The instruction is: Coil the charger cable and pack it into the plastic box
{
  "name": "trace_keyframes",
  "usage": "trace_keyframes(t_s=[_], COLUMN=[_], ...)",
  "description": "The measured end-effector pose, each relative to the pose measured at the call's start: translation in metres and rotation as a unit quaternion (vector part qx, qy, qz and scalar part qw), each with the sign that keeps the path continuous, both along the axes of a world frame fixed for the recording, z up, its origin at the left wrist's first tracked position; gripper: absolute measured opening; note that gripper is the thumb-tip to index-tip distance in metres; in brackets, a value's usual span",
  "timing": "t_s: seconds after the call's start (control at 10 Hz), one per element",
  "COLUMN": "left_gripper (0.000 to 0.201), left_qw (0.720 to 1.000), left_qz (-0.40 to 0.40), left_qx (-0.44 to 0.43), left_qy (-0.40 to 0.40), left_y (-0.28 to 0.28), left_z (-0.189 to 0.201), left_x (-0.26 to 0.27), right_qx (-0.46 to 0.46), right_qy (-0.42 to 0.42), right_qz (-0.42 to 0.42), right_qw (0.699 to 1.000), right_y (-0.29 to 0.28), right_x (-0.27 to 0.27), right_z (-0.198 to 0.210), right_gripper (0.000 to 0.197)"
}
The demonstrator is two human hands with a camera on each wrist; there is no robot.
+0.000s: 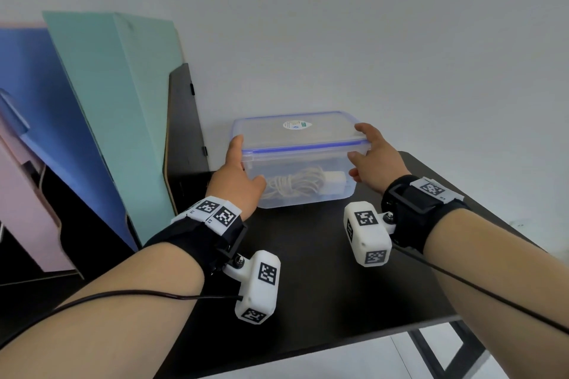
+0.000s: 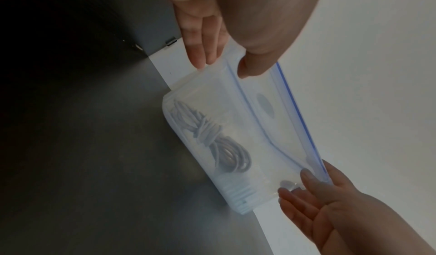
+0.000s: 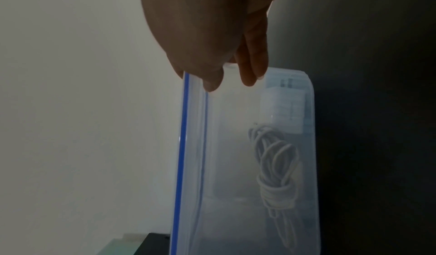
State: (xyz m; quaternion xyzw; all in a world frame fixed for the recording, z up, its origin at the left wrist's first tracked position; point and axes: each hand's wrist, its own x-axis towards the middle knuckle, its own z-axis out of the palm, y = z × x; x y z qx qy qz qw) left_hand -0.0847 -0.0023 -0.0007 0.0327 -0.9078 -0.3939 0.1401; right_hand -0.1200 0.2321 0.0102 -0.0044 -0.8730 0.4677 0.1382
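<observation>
Your left hand (image 1: 238, 177) and right hand (image 1: 374, 157) bracket the plastic box (image 1: 308, 160) on the worktop (image 1: 323, 255), one at each short end. Its long axis runs left to right between them, and neither hand is nearer. Fingers (image 2: 202, 54) lie straight against the end walls with thumbs on the lid (image 1: 326, 132) rim, pressing and not pinching. The coiled charger cable (image 1: 292, 184) lies on the box floor under the lid, so sealing the lid's ends likely comes next.

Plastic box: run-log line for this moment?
charger cable: coiled in plastic box | lid: on | left hand: left end, thumb on lid | right hand: right end
</observation>
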Motion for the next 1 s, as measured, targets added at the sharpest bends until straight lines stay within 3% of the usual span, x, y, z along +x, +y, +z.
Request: trace_keyframes(t_s=[0.7,0.8,1.0], left_gripper=[0.088,0.089,0.103], left_qw=[1.0,1.0,1.0], left_qz=[0.011,0.006,0.018], left_qx=[-0.028,-0.021,0.008], left_qy=[0.009,0.002,-0.01], left_y=[0.002,0.002,0.003], left_z=[-0.005,-0.004,0.003], left_x=[-0.023,-0.022,-0.011], right_qx=[0.032,0.036,-0.012], right_qy=[-0.028,-0.034,-0.032], right_qz=[0.026,0.025,0.0], right_qw=[0.999,0.998,0.999], right_y=[0.004,0.004,0.005], right_x=[-0.026,-0.025,-0.015], right_z=[0.003,0.004,0.007], right_gripper=[0.056,0.062,0.097])
